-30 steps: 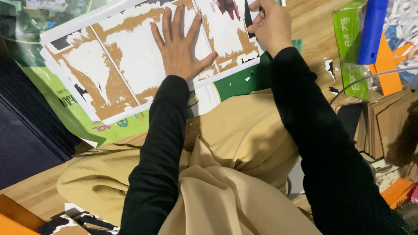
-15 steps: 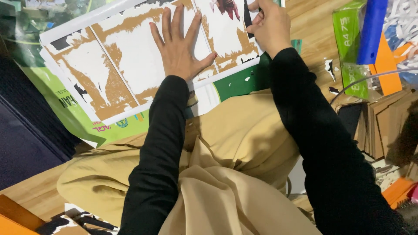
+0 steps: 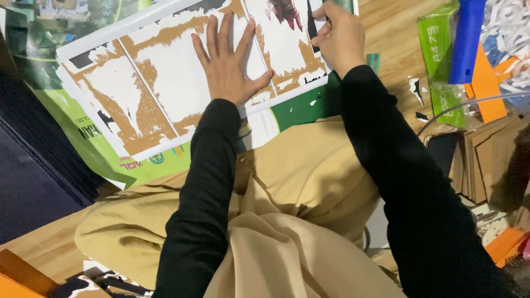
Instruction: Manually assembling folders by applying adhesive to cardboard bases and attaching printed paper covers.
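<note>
Two hands worked one flattened cardboard panel [image 3: 165,94], which lay on the wooden floor [image 3: 397,33] at about twelve o'clock from my knees. My left hand [image 3: 229,60] lay fully open, palm down and fingers fanned, gripping nothing; I judged it was there to pin the panel flat. My right hand [image 3: 339,36], at one o'clock, was curled, its fingertips pinched on what looked like a strip of the printed facing [image 3: 287,14] near the panel's far edge, though I could not tell how firm that hold was. Most of the facing was already off, leaving brown and white patches. A green sheet [image 3: 110,160] lay under the panel at ten o'clock. At two o'clock a green packet [image 3: 439,66] and blue bar [image 3: 466,38] crowded the floor, leaving open room only just beside the right hand.
</note>
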